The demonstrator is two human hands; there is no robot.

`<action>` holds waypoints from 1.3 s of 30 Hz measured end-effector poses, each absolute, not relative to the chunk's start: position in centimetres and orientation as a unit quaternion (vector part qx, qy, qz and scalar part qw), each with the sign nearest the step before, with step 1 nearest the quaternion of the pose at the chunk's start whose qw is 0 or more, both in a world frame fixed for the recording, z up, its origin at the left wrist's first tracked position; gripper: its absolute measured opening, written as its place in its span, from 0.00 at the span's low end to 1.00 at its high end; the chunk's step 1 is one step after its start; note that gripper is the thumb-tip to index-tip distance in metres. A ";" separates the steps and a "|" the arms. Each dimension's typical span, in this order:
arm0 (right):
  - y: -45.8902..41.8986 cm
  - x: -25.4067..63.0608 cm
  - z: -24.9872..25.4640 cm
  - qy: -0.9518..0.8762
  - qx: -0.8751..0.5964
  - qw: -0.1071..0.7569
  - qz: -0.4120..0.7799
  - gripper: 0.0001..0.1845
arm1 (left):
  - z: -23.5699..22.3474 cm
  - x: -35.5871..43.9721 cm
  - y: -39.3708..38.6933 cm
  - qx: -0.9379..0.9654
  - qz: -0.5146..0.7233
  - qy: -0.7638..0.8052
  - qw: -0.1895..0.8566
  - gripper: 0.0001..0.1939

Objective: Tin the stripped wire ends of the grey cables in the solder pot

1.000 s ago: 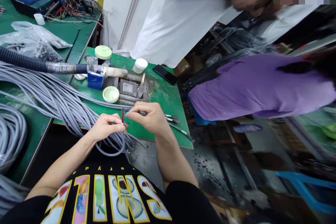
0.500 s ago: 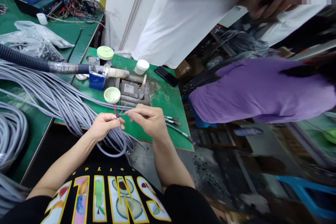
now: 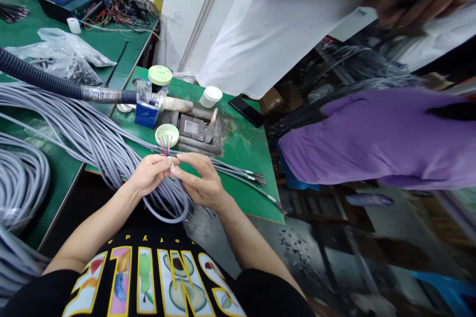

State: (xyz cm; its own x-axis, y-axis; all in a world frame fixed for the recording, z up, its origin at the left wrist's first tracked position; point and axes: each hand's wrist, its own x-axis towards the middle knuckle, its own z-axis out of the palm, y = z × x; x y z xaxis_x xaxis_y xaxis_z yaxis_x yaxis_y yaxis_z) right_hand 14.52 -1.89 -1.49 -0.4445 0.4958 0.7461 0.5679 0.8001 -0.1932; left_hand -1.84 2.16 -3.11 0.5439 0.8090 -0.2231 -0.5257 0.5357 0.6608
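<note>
Between my two hands stands the end of a grey cable, with several thin coloured wires [image 3: 164, 144] fanning upward from it. My left hand [image 3: 153, 173] pinches this cable end just below the wires. From the other side, the thumb and fingers of my right hand [image 3: 200, 178] close on the same end. Just behind the wires is a small pale green dish [image 3: 167, 135]. Under and beside my hands runs a thick bundle of grey cables [image 3: 96, 146]. Several stripped cable ends [image 3: 256, 177] lie to the right on the green table.
A soldering pot [image 3: 193, 128] with a flat scraper sits beyond the dish, with a hose nozzle [image 3: 178, 104] over its left side. White jar [image 3: 211, 96], phone [image 3: 246, 111] and blue box [image 3: 146, 114] stand around it. People in white [image 3: 245, 34] and purple [image 3: 372, 138] are close by.
My right hand has moved from the separate coloured wires down to the cable end beside my left fingers. The wires now point up together in a fan. The view has shifted slightly.
</note>
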 end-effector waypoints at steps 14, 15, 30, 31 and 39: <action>0.9 13.4 1.3 -0.592 -0.509 0.515 0.354 0.06 | -2.6 -1.2 1.4 0.430 0.371 0.318 0.759 0.16; 1.0 13.2 1.4 -0.579 -0.508 0.518 0.372 0.07 | -2.6 -1.2 1.4 0.431 0.370 0.317 0.760 0.15; 1.8 11.0 -0.7 -0.383 -0.454 0.473 0.651 0.21 | -3.8 -1.3 1.5 0.391 0.349 0.242 0.816 0.22; 2.0 10.9 -0.8 -0.399 -0.456 0.469 0.643 0.20 | -3.8 -1.3 1.5 0.385 0.346 0.238 0.822 0.22; 0.4 13.8 -1.6 -0.724 -0.430 0.530 0.099 0.14 | -3.7 -1.8 2.4 0.261 0.382 0.247 0.851 0.22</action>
